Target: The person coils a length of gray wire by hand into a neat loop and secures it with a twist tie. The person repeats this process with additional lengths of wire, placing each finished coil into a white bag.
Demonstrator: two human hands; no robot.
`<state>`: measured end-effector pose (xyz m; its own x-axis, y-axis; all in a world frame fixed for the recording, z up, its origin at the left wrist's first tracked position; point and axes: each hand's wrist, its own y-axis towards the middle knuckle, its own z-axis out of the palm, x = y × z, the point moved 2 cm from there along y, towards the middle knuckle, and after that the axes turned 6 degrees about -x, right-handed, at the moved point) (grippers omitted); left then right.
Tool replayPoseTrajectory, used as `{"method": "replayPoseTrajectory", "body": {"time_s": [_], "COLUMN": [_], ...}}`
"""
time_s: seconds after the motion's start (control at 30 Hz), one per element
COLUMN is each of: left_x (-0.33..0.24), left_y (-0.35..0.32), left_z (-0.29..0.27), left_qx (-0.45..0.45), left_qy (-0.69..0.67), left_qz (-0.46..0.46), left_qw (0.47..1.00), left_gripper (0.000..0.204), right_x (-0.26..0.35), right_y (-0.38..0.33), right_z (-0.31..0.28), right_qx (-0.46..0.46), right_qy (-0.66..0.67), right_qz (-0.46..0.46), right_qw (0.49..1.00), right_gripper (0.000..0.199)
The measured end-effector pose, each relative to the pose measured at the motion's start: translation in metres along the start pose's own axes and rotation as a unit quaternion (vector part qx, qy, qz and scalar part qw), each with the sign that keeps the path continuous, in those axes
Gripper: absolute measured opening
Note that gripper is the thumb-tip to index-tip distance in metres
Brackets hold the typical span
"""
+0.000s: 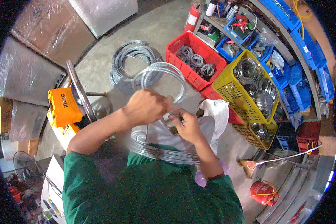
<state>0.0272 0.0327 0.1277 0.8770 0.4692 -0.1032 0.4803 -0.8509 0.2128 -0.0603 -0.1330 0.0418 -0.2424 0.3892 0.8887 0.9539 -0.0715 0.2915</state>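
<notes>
My left hand is closed in a fist, slightly blurred, around a piece of steel wire rope. A smaller loop of wire rope rises just beyond that fist. Close by on the right, my right hand pinches at the wire rope near a small dark piece, too small to name; its fingertips almost meet the left hand. Across my lap lies a large coil of wire rope, partly hidden by my forearms. A thick wire rope coil rests on the floor ahead.
Right of the hands stand a red crate and yellow crates holding wire coils. Behind them is a shelf with blue bins. An orange-yellow machine stands left. Wrapped boxes line the far left; a broom lies right.
</notes>
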Motion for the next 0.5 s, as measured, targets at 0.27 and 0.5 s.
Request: {"method": "replayPoseTrajectory", "body": {"time_s": [0.27,0.5], "left_x": [0.045,0.01], "left_y": [0.014,-0.008], "left_z": [-0.005,-0.032], "left_qx": [0.085,0.224], "left_qy": [-0.025,-0.351], "left_qz": [-0.118,-0.08], "left_qw": [0.989,0.906], "left_gripper": [0.044,0.062], "right_x": [0.014,0.043], "right_y": [0.093,0.094], "right_z": [-0.032,-0.043], "right_qx": [0.007,0.25], "right_qy": [-0.281,-0.234], "right_qz": [-0.249,-0.25], "right_qw": [0.927,0.906], "right_gripper": [0.043,0.053]}}
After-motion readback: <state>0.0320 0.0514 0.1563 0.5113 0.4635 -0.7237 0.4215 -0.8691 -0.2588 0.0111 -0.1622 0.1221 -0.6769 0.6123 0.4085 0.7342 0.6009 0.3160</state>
